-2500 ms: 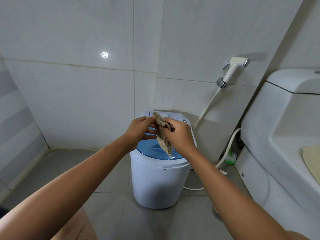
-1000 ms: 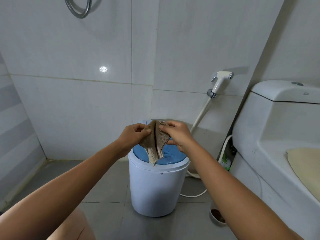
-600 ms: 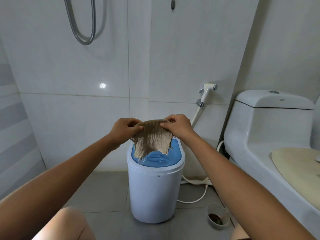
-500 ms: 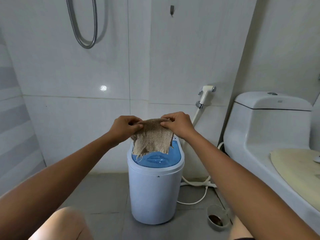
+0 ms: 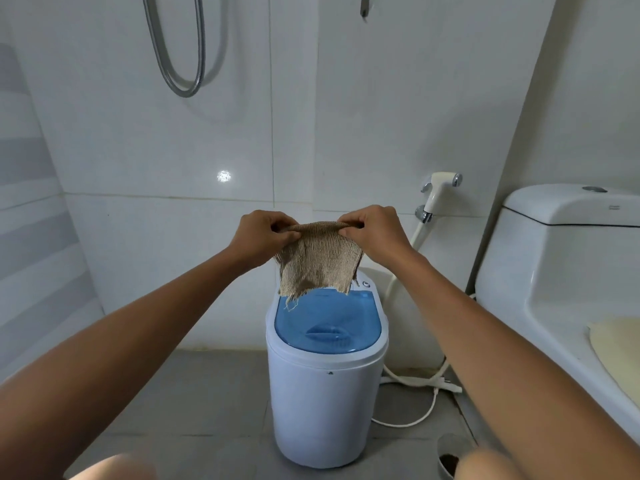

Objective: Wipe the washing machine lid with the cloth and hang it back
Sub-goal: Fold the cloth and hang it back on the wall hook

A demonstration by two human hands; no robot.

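A small white washing machine point(image 5: 325, 403) with a shut blue lid point(image 5: 329, 323) stands on the floor against the tiled wall. Above it I hold a beige woven cloth point(image 5: 320, 261) spread flat and hanging down. My left hand point(image 5: 261, 239) pinches its top left corner. My right hand point(image 5: 375, 237) pinches its top right corner. The cloth's frayed lower edge hangs just over the back of the lid. A small metal wall hook point(image 5: 364, 6) sits high on the wall above.
A white toilet point(image 5: 568, 271) with a cream seat cover point(image 5: 620, 351) fills the right side. A bidet sprayer point(image 5: 438, 192) and its hose hang between toilet and machine. A shower hose loop point(image 5: 180, 57) hangs upper left. A power cord point(image 5: 415, 400) lies on the floor.
The bunched cloth was unfolded and spread between both hands. The hands and cloth rose higher above the lid, and my view tilted up, bringing the wall hook into sight.
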